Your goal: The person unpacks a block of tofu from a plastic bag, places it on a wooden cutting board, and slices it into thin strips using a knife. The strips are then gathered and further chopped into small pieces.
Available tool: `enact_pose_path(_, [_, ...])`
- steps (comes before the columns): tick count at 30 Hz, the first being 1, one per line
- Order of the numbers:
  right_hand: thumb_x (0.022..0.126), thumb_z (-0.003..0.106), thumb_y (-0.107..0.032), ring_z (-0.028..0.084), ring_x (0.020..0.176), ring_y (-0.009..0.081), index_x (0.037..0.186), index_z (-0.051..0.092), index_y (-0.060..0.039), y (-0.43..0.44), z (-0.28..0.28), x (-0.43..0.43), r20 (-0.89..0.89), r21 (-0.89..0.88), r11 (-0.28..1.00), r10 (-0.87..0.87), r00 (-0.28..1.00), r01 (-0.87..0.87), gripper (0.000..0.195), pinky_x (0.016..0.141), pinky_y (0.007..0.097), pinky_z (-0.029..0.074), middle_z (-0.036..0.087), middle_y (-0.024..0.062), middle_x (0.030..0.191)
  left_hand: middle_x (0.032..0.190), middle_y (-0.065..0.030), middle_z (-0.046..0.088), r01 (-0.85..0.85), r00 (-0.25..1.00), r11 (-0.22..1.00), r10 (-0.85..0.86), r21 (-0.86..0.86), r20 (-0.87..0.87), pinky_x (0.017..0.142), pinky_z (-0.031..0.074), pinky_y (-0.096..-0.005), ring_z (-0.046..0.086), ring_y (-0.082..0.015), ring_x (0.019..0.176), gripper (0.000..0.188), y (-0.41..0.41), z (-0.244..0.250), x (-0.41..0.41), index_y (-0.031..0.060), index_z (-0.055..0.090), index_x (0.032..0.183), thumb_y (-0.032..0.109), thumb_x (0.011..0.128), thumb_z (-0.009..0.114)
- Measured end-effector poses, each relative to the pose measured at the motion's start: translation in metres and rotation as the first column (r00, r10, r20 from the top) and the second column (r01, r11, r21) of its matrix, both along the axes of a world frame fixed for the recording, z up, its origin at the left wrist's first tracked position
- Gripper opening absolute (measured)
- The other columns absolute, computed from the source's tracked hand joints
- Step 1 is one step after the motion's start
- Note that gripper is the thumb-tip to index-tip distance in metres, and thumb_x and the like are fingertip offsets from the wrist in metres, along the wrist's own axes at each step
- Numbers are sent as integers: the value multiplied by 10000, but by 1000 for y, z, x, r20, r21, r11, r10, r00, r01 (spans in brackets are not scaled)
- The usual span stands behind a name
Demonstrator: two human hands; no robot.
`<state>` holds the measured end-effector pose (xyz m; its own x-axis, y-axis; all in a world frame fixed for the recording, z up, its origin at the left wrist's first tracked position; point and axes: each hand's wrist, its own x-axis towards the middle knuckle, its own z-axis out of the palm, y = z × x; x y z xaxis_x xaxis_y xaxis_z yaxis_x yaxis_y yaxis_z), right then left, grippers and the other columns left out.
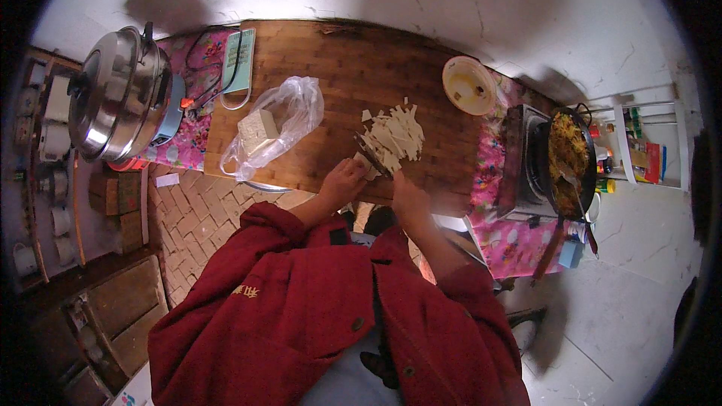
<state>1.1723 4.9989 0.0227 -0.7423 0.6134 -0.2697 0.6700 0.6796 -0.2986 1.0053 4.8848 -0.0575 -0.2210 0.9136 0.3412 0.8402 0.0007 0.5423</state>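
Note:
My right hand (410, 198) grips a kitchen knife (373, 157), whose dark blade stands on the wooden cutting board (350, 56). Against the blade's left side, my left hand (342, 181) holds down a pale piece of what looks like tofu (369, 170), partly covered by the fingers. Just beyond the blade, to the right, lies a loose heap of cut pale strips (397, 132). A whole pale block (258, 131), likely tofu too, rests on a clear plastic bag (299, 102) to the left of my hands.
At the left stands a large steel steamer pot (118, 96) with a glass lid. A green device (238, 62) with a cable lies by the board's left edge. A bowl (468, 85) sits at the far right corner. Further right, a wok (569, 163) of food rests on a stove (530, 163).

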Motion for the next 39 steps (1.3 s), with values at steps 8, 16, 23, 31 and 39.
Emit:
enact_pose_path(8, [872, 519, -128, 673, 680, 352, 1123, 465, -79, -14, 2, -5, 83, 96, 985, 133, 988, -140, 261, 560, 435, 550, 629, 176, 848, 1042, -91, 563, 145, 967, 989, -147, -21, -207, 811, 518, -337, 567, -281, 996, 239, 7, -21, -7, 57, 617, 980, 118, 749, 618])
enact_pose_path(16, [864, 547, -114, 675, 683, 355, 1154, 453, -99, -17, -5, 0, 116, 69, 989, 119, 986, -127, 306, 556, 437, 550, 634, 167, 856, 1078, -93, 571, 93, 985, 994, -83, 62, -154, 772, 538, -347, 583, -275, 1021, 235, 16, -2, -3, 91, 623, 971, 135, 740, 608])
enact_pose_path(23, [859, 530, -101, 672, 744, 396, 1160, 451, -110, 1, -61, 6, 56, -38, 998, 52, 997, -50, 310, 596, 489, 540, 647, 172, 907, 993, -59, 555, 64, 993, 995, -71, -78, -96, 678, 537, -340, 584, -247, 936, 144, 11, -17, -4, 70, 616, 861, 128, 730, 606])
enact_pose_path(31, [855, 529, -106, 670, 739, 396, 1186, 455, -101, -4, -12, 4, 96, -11, 993, 117, 989, -116, 338, 611, 497, 543, 650, 185, 904, 971, -65, 564, 24, 992, 1000, -26, -15, -121, 666, 545, -332, 591, -241, 943, 145, 16, 0, 0, 71, 624, 871, 117, 736, 602])
enact_pose_path(39, [835, 546, -83, 667, 734, 396, 1126, 467, -101, -6, -36, 2, 10, 12, 999, 31, 999, -31, 302, 587, 498, 531, 654, 172, 881, 967, -65, 564, 10, 992, 993, -25, -119, -121, 654, 547, -334, 604, -246, 940, 185, 13, -8, -2, 84, 634, 906, 105, 726, 597])
